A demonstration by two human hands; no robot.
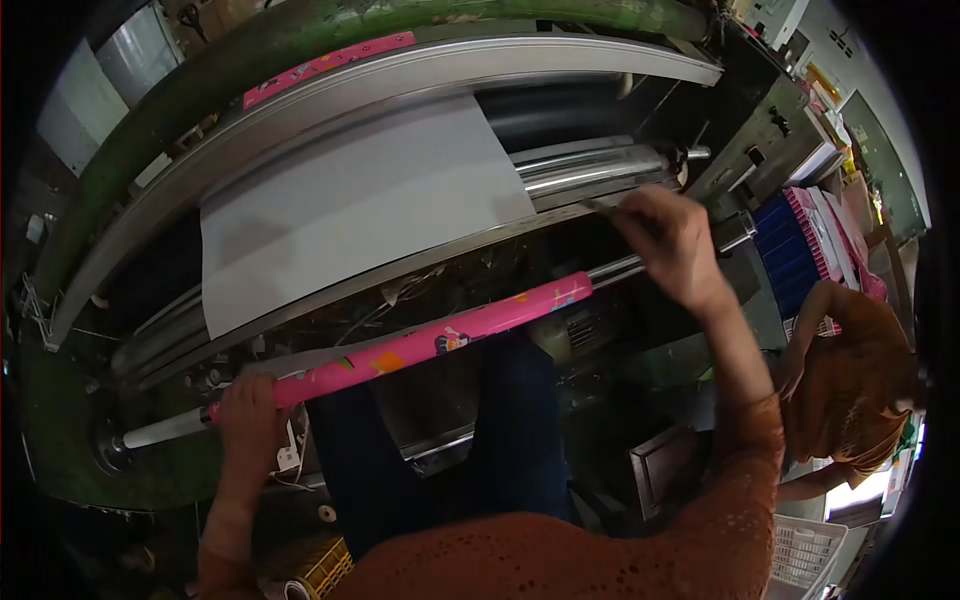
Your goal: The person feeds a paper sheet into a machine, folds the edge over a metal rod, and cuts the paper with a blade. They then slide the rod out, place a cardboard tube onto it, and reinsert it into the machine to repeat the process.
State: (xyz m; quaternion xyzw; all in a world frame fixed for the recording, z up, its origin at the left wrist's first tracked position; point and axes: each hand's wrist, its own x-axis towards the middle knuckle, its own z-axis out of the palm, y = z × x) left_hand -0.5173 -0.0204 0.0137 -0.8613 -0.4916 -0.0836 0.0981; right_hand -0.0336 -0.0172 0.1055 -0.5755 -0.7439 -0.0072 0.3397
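Observation:
A pink roll of printed paper or film (430, 345), patterned with small colourful figures, lies on a metal shaft across the front of a machine. Around its left end, the fingers of my left hand (248, 420) are closed. Above the bare right part of the shaft (625, 267), my right hand (672, 245) is raised with its fingers pinched together. Something thin and dark sticks out from those fingers towards the machine's edge, too blurred to name. Behind the roll, a white sheet (360, 215) is spread over the machine's rollers and hangs towards its metal front bar (440, 243).
A curved metal beam (400, 82) and a green roller (330, 45) span the back. Bright metal rollers (590, 172) show right of the sheet. Another person (850, 370) in brown stands at the right near a blue crate (785, 250). A yellow basket (325, 572) sits below left.

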